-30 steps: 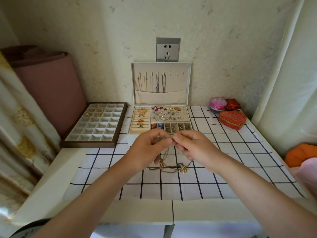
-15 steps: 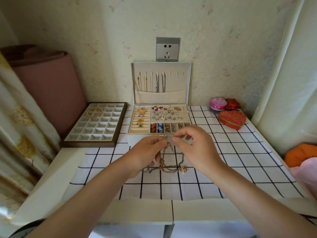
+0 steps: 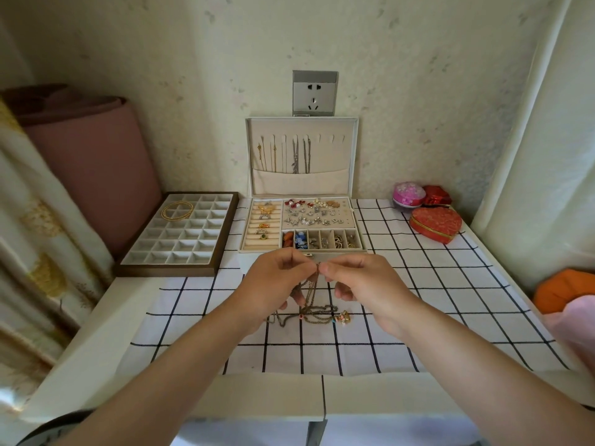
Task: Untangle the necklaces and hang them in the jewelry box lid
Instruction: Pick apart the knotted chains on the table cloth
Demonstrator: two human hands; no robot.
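- The left hand (image 3: 277, 278) and right hand (image 3: 363, 284) are each pinching the same bit of chain between thumb and forefinger, with the fingertips nearly touching.
- The tangled necklaces (image 3: 309, 312) are dangling from that pinch, and the rest is lying bunched on the checked cloth (image 3: 418, 300).
- The jewelry box lid (image 3: 349, 156) is standing open against the wall, and a few chains (image 3: 299, 156) are hanging inside it.

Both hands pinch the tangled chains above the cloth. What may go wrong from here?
1. The left hand and right hand pinch the tangled necklaces close together; pulling apart might tighten the knot or break a chain.
2. The pendant rests on the cloth; lifting might snag it in other loops.
3. The jewelry box lies open behind; a swinging chain might catch there.
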